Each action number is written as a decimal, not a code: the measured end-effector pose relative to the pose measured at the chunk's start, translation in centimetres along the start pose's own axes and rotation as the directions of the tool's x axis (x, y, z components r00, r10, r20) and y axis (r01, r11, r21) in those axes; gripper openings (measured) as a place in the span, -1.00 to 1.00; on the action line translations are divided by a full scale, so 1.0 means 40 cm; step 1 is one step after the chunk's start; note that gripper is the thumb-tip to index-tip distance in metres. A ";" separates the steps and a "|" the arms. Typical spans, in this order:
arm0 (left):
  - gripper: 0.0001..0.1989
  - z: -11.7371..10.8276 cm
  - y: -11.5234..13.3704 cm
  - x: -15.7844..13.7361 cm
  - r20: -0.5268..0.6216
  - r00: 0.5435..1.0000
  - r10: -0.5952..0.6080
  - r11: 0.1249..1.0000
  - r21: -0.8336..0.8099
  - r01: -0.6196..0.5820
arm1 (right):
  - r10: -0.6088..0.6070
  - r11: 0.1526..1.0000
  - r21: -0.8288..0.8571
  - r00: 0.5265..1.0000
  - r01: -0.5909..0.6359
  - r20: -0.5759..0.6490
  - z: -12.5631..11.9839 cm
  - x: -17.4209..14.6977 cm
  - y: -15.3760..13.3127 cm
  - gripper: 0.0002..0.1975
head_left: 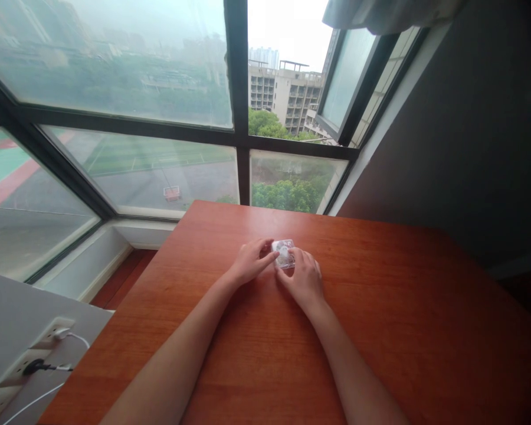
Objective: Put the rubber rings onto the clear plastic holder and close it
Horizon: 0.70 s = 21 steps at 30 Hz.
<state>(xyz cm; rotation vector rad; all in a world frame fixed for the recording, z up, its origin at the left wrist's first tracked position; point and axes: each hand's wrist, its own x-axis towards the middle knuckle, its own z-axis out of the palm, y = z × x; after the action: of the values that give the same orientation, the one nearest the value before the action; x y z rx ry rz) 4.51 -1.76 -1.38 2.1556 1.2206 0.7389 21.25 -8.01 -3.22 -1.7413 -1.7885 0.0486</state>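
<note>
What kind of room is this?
Probably a high-floor apartment or dormitory room: a reddish-brown wooden table by large dark-framed windows overlooking buildings, and a white power strip with plugs.

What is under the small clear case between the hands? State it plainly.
The small clear case rests on the wooden table. The left hand and right hand touch its sides, and the fingers cover its lower edge, so nothing else under it can be seen.

soft overcast daylight from the window (159,106); dim right wall, wide-angle bending at edges.

Two bare forearms, sleeveless, hands (277,271) ungloved, no jewellery
</note>
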 end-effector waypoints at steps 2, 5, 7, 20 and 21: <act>-0.57 0.002 0.003 -0.001 -0.002 1.000 0.006 1.000 0.018 -0.006 | 0.053 0.998 0.020 0.998 -0.052 -0.038 -0.006 0.014 0.031 -0.58; -0.62 0.004 0.008 -0.002 -0.012 0.999 0.031 0.998 0.053 -0.030 | 0.175 0.984 0.036 0.970 -0.172 -0.168 -0.032 0.038 0.109 -0.55; -0.66 0.007 0.010 -0.003 -0.023 0.998 0.055 0.995 0.085 -0.053 | 0.299 0.953 0.044 0.912 -0.299 -0.281 -0.056 0.050 0.169 -0.56; -0.76 0.013 0.008 -0.005 -0.028 0.995 0.101 0.972 0.216 -0.092 | 0.444 0.860 -0.121 0.843 -0.496 -0.302 -0.089 0.041 0.270 -0.62; -0.76 0.013 0.007 -0.005 -0.026 0.994 0.103 0.971 0.219 -0.095 | 0.420 0.871 -0.123 0.850 -0.476 -0.316 -0.086 0.040 0.274 -0.63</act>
<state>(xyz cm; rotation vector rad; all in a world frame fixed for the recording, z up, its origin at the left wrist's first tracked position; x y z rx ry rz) 4.95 -2.18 -1.60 2.4060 1.2722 0.7180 32.67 -6.54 -4.69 -2.1613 -1.1833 -0.1794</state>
